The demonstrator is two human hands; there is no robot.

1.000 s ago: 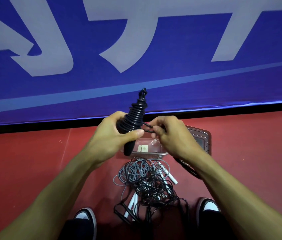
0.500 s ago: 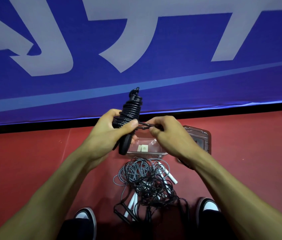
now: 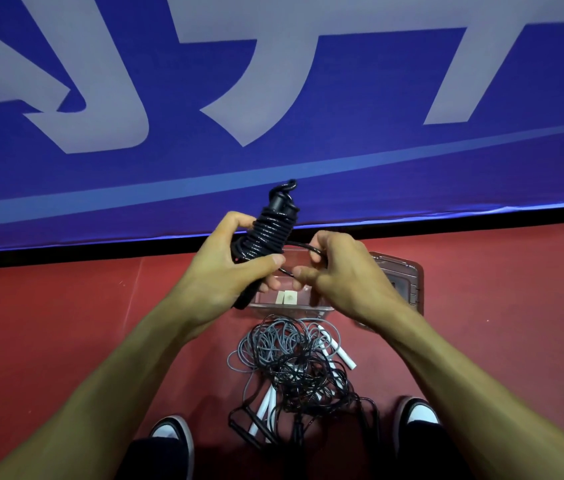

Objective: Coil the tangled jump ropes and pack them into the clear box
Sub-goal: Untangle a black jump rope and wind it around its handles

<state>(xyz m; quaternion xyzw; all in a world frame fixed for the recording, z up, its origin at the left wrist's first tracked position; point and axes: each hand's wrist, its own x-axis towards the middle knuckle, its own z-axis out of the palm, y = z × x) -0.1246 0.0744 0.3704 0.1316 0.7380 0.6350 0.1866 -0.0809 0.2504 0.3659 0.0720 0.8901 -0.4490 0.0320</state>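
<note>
Two surfaces meet: blue banner [image 3: 273, 98] above red floor [image 3: 66, 323]. Tangled ropes [image 3: 294, 362] lie between the shoes, clear box [image 3: 291, 301] just beyond. Left hand [image 3: 225, 271] grips the coiled black rope [image 3: 266, 233]; right hand [image 3: 346, 275] fingers pinch its loose end.

Indoor sports hall, floor level.

Red court floor [image 3: 66, 323] across the lower frame, blue barrier banner [image 3: 343, 174] with huge pale lettering filling the upper half, tangled jump ropes [image 3: 294, 362] at bottom centre between two sneakers [image 3: 169, 434].
</note>
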